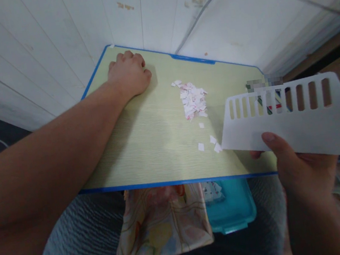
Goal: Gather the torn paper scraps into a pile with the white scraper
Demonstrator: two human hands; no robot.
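My right hand (pixel 300 164) grips a white slotted plastic scraper (pixel 285 127), thumb on its near face, held above the right side of a small pale folding table (pixel 156 146) with blue edging. One lower corner of the scraper is beside a few loose white paper squares (pixel 201 146); whether it touches them I cannot tell. Further back on the tabletop lies a heap of small white and pinkish paper pieces (pixel 194 100). My left hand (pixel 130 73) rests on the far left part of the table, fingers curled into a fist; its palm side is hidden.
Behind the table stands a white panelled wall (pixel 142 14) with a grey cable (pixel 204 8). Below the front edge, a floral cloth (pixel 167 224) and a turquoise plastic tray (pixel 234 213) lie at my lap. Partly blurred items sit behind the scraper.
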